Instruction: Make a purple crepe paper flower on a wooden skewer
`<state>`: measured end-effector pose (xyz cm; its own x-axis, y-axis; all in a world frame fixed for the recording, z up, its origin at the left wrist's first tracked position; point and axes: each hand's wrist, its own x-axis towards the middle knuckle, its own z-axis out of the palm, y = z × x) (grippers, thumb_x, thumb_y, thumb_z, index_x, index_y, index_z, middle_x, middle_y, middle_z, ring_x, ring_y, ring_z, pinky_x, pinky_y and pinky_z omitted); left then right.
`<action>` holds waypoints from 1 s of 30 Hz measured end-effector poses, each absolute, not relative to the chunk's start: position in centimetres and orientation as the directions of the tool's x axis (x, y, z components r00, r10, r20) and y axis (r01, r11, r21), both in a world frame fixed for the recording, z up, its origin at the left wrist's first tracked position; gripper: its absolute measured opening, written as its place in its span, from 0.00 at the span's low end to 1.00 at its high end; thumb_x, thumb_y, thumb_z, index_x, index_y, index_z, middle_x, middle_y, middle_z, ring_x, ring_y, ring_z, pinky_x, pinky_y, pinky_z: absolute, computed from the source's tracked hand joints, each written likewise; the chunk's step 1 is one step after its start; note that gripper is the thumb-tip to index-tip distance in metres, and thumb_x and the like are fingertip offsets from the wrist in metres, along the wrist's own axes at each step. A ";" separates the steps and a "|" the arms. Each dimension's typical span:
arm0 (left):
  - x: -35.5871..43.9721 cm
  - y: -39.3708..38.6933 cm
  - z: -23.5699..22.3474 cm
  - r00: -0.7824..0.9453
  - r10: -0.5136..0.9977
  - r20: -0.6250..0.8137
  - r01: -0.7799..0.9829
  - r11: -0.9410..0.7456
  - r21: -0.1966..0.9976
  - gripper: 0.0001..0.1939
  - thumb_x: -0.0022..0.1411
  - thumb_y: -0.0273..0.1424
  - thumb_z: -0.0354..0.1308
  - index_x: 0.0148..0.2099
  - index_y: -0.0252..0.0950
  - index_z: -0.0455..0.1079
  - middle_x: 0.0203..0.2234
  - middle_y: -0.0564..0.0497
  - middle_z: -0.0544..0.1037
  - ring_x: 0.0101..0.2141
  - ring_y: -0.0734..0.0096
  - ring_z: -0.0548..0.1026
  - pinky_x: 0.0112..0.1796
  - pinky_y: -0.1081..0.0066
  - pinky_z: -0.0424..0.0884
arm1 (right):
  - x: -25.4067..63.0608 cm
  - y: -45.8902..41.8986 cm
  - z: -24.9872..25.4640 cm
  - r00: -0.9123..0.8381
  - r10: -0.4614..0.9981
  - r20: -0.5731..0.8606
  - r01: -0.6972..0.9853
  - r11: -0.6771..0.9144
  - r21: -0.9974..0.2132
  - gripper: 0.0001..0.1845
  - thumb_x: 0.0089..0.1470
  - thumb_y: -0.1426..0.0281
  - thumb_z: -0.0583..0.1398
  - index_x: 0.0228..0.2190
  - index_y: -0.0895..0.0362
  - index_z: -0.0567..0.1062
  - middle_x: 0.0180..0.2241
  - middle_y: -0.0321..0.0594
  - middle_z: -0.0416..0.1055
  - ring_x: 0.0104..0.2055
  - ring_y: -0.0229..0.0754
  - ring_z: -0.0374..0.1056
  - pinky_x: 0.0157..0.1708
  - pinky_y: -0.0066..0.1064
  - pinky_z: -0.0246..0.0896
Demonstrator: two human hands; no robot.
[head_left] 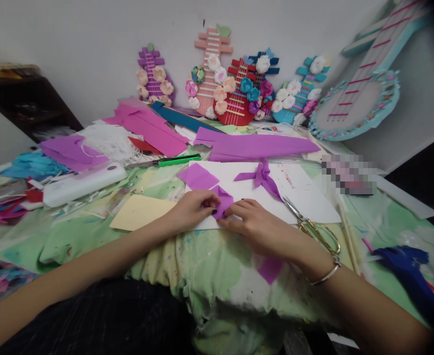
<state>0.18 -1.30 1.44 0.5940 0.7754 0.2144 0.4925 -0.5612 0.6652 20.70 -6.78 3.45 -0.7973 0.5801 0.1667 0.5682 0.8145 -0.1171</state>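
Observation:
Between my hands is a small piece of purple crepe paper, pinched over a white sheet. My left hand grips its left edge between thumb and forefinger. On the lower right side, the fingers of my right hand close on the same piece, partly hiding it. Behind my left hand lie flat purple paper squares. A twisted purple paper strip rests on the sheet further back. Gold-handled scissors lie open-bladed just right of my right hand.
A blue glue gun lies at the right. A green cutter and a long white tool lie left of the sheet. Purple crepe paper spans the back, before several flower-decorated paper instruments against the wall.

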 end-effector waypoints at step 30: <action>-1.1 0.4 0.0 0.531 0.791 0.303 0.591 -0.603 0.536 0.14 0.53 0.22 0.53 0.44 0.35 0.67 0.35 0.49 0.72 0.36 0.66 0.70 0.39 0.64 0.67 | 20.5 -7.0 3.4 -0.787 0.594 0.165 0.595 0.802 -0.050 0.17 0.54 0.77 0.56 0.47 0.56 0.71 0.38 0.45 0.68 0.41 0.43 0.62 0.41 0.36 0.56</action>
<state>-1.12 0.36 0.03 0.5312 0.7911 0.3034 0.5913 -0.6026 0.5360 20.54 -7.00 3.40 -0.7871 0.5945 0.1646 0.5953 0.8020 -0.0500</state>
